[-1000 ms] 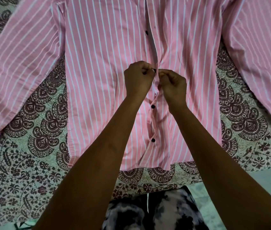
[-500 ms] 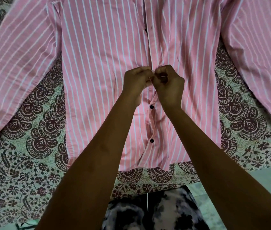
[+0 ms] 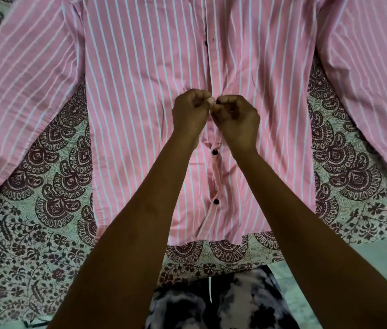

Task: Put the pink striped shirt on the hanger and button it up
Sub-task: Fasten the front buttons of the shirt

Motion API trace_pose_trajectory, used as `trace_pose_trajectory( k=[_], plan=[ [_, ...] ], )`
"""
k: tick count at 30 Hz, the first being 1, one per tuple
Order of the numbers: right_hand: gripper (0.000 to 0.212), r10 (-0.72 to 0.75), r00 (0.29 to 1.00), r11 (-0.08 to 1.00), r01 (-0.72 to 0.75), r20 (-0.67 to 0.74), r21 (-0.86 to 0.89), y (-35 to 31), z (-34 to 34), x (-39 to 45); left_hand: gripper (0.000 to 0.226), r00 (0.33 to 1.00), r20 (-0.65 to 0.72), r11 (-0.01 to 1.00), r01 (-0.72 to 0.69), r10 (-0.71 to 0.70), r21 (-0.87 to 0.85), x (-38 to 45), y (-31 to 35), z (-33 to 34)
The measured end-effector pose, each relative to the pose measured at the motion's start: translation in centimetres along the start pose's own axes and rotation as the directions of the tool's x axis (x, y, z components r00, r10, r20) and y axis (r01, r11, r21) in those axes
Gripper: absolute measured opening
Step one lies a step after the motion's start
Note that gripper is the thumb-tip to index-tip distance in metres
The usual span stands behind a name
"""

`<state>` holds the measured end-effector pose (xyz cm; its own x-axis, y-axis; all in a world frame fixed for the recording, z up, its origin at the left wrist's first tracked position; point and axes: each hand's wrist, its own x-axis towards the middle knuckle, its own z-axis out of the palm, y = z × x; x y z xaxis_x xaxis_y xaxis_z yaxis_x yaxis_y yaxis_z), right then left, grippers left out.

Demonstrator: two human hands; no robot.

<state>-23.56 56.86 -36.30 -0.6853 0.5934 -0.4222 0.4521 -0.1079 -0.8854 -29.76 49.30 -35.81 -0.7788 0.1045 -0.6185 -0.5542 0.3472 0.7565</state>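
Pinching at the placket, both hands meet over the middle of the pink striped shirt (image 3: 145, 96), and this is fiddly work! From the head camera, the only view we have, the shirt lies flat and front-up on a patterned bedsheet (image 3: 52, 186), its sleeves spread out toward the sheet's left and right edges and its hem close to the near edge. The left hand (image 3: 191, 112) is curled tight, fingertips nipping the fabric edge at the centre line. The right hand (image 3: 236, 121) is curled too, pinching the opposite edge, and the two sets of knuckles are touching. Whatever sits between the fingertips is hidden; a button there seems likely, but I cannot tell.

Below the hands, two dark buttons show on the front strip: the upper button (image 3: 215, 152) just beneath the wrists, the lower button (image 3: 216, 201) nearer the hem. Both look fastened. No hanger is visible.

Handling call: this cloth looks light, thin and floppy, wrinkling along the placket. It should slide easily on the sheet, so best grip is right at the stiffer doubled edge beside each buttonhole, keeping the two fronts lined up.
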Motion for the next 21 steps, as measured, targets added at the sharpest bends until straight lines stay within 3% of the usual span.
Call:
trace_pose_trajectory(
  k=[2,6,9,11,15,18,21],
  plan=[
    [0.009,0.153,0.986,0.974,-0.161,0.061,0.157,-0.3,-0.3,0.6,0.009,0.998,0.049,0.998,-0.034,0.032,0.048,0.1,-0.1,-0.3],
    [0.026,0.288,0.938,0.947,-0.308,0.192,0.088,-1.2,-0.9,1.9,0.008,0.984,0.092,0.966,-0.168,0.152,0.197,0.3,-0.4,-0.7],
    [0.027,0.327,0.896,0.929,-0.364,0.301,0.074,-1.7,-1.0,2.3,0.007,0.937,0.053,0.863,-0.338,0.344,0.376,0.1,-0.6,-0.6],
    [0.028,0.326,0.896,0.928,-0.364,0.302,0.078,-1.8,-1.0,2.4,0.008,0.914,0.033,0.821,-0.378,0.404,0.428,0.0,-0.7,-0.3],
    [0.026,0.246,0.945,0.969,-0.239,0.213,-0.061,-1.6,-1.1,2.8,0.005,0.951,0.001,0.866,-0.281,0.308,0.414,0.9,-0.8,-0.4],
    [0.019,0.08,0.992,0.972,-0.056,0.1,-0.227,-1.4,-1.0,3.4,0.007,0.971,0.015,0.898,-0.225,0.237,0.378,1.6,-0.1,-1.0],
    [0.018,-0.079,0.996,0.955,0.084,0.028,-0.286,-2.2,-0.5,4.1,0.013,0.971,-0.019,0.916,-0.22,0.24,0.336,2.4,1.0,-1.6]
  ],
)
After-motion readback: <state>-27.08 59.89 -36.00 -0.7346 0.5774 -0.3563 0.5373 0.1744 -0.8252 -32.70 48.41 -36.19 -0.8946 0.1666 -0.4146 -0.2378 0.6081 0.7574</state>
